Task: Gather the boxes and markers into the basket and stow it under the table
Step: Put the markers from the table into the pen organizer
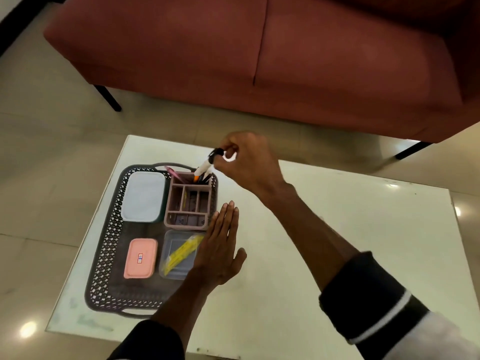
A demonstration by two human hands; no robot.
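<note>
A dark perforated basket (106, 245) sits on the left part of the white table (324, 229). Inside it are a pale blue lidded box (143, 196), a pink lidded box (140, 258), a clear box holding yellow items (179, 253) and a mauve divided organiser (188, 206). My right hand (246, 162) pinches a white marker with a black cap (207, 163), its orange tip lowered into the organiser's far compartment among other markers. My left hand (220, 250) is flat, fingers together, over the basket's right rim and part of the clear box.
A red-brown sofa (259, 53) on black legs stands just beyond the table's far edge. Glossy beige floor tiles (39, 152) surround the table. The table's right half is bare white surface.
</note>
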